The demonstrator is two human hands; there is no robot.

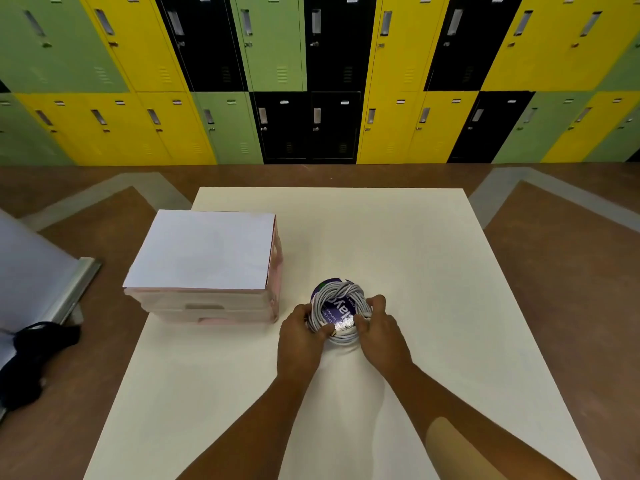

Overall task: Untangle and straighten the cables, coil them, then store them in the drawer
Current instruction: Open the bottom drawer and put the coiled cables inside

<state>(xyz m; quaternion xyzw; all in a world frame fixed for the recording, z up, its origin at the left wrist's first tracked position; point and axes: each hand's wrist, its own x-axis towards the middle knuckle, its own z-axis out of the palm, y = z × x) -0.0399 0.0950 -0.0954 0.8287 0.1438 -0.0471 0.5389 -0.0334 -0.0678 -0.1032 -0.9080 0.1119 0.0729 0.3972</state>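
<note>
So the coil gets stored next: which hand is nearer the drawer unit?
Left. The left hand grips the cable coil on the side facing the drawer unit; the right hand grips its far side.

- Ahead of you, two rows of lockers (311,81) fill the wall, their doors green, yellow and black.
- Below them you see a brown floor (571,271) crossed by grey bands.
- A white table (398,237) stands before you.
- At your left, a pale metal-edged panel (76,285) lies near a black bundle (34,351).
</note>
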